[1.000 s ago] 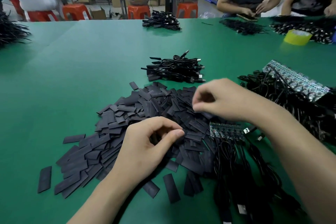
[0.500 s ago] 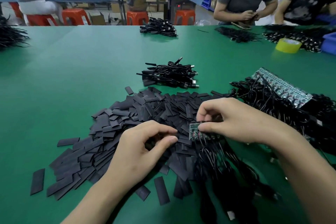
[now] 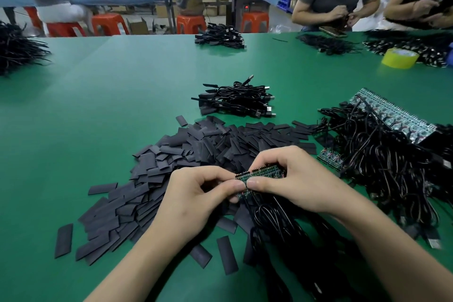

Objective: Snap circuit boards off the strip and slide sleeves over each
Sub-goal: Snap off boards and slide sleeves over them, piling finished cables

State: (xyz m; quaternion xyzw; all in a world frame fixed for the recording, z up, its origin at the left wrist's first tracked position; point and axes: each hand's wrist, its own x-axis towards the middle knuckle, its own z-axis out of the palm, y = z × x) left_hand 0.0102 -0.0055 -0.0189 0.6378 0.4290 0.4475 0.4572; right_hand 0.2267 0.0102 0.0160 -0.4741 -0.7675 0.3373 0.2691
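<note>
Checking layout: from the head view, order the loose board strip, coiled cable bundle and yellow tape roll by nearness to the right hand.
1. Loose board strip, right of the right hand.
2. Coiled cable bundle, mid-table.
3. Yellow tape roll, far right.

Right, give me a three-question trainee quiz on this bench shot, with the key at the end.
1. True or false: the left hand and the right hand both pinch the circuit board strip.
2. Where do the loose black sleeves lie?
A) heaped on the green table, under and beyond the hands
B) in a blue bin
C) stacked on a red stool
3. Fill in: the roll of tape at the far right of the table is ____ in colour.

Key: 1 true; 2 A; 3 yellow.
</note>
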